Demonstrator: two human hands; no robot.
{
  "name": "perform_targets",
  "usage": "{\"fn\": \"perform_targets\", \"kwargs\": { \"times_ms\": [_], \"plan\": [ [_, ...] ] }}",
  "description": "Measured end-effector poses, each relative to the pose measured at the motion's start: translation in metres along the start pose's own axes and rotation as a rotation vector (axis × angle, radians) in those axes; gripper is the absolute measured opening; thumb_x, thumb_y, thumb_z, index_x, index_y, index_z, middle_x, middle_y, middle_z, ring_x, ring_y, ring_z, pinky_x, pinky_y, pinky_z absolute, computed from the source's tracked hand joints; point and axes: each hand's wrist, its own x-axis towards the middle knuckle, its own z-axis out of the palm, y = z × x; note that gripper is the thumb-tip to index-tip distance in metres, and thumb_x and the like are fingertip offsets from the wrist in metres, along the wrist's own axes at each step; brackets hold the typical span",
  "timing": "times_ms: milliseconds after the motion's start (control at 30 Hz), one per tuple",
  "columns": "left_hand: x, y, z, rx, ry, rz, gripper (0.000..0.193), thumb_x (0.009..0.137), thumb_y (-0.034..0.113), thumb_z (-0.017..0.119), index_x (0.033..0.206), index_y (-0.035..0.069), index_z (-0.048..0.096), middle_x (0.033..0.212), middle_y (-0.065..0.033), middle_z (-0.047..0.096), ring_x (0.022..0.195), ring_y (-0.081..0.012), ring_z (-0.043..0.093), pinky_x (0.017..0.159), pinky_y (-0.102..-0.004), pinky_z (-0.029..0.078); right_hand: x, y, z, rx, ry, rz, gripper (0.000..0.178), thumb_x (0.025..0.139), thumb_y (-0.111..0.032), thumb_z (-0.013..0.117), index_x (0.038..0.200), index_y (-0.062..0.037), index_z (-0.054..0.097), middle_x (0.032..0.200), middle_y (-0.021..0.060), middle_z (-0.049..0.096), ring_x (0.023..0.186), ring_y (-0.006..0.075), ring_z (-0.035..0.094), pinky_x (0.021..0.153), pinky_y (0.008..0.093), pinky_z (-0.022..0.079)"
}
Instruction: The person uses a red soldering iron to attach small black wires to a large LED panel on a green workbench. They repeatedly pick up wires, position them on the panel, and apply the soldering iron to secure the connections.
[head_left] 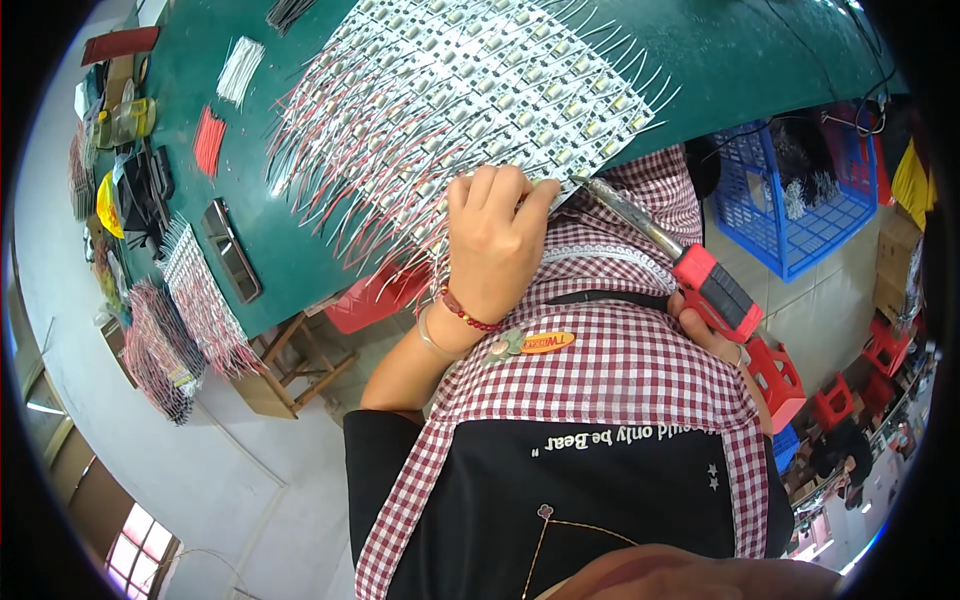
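Soldering iron [697, 269] in right hand [708, 334], left hand [494, 238] apparently against white panel [480, 95]

Bright indoor light; pale sheen on green tabletop [745, 75]; window [142, 545] glowing lower left; edges fisheye-bent, corners black.

White LED-type board panel [460, 95], flat on green table [720, 55], at near edge, rows of small components, red and white wires [335, 205] fanning off sides, soldering iron [692, 265] slanted past table edge, red-black grip, silver barrel, tip at panel's near edge, contact unclear
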Motion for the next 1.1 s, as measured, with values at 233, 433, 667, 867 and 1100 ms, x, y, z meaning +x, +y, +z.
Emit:
{"fn": "perform_targets", "kwargs": {
  "times_ms": [233,433,667,867,1100],
  "plan": [
    [-0.002,0.002,0.002,0.012,0.020,0.003,0.025,0.068,-0.002,0.070,0.090,0.010,0.067,0.074,-0.0016,0.046,0.072,-0.0206,0.049,0.065,-0.0351,0.034,0.006,0.002,0.005,-0.207,0.047,-0.271,0.016,0.062,-0.005,0.067,0.077,-0.0012,0.062,0.072,0.0113,0.060,0.058,0.0284,0.058,0.050,0.0362,0.045],
    [-0.001,0.003,0.001,0.002,0.020,-0.001,0.025,0.068,-0.002,0.069,0.091,0.009,0.068,0.074,-0.0024,0.045,0.073,-0.0209,0.048,0.066,-0.0352,0.034,-0.007,0.023,-0.005,-0.391,-0.049,-0.404,0.017,0.060,-0.002,0.067,0.076,-0.0010,0.062,0.073,0.0119,0.061,0.057,0.0289,0.058,0.048,0.0382,0.044],
    [-0.003,0.004,0.003,0.024,0.027,0.000,0.024,0.069,-0.002,0.069,0.091,0.008,0.067,0.074,-0.0027,0.045,0.073,-0.0209,0.048,0.067,-0.0353,0.035,0.006,-0.003,-0.001,-0.292,-0.035,-0.242,0.019,0.060,0.000,0.066,0.078,-0.0016,0.062,0.073,0.0119,0.060,0.058,0.0298,0.058,0.049,0.0360,0.045],
    [-0.002,0.004,0.003,0.033,0.025,0.013,0.023,0.070,0.000,0.069,0.091,0.009,0.067,0.075,-0.0026,0.046,0.073,-0.0208,0.049,0.068,-0.0358,0.035,-0.007,0.003,-0.004,-0.060,-0.026,-0.076,0.013,0.074,-0.011,0.066,0.080,-0.0008,0.063,0.072,0.0096,0.061,0.061,0.0247,0.059,0.055,0.0344,0.046],
    [0.000,-0.006,0.002,0.069,0.042,0.015,0.021,0.070,0.001,0.069,0.088,0.011,0.068,0.075,-0.0007,0.049,0.073,-0.0192,0.050,0.068,-0.0347,0.034,-0.001,-0.006,0.016,0.342,0.185,-0.018,0.061,0.089,-0.047,0.062,0.121,0.0010,0.041,0.064,0.0056,0.049,0.054,0.0145,0.047,0.055,0.0296,0.041]
  ]
}}
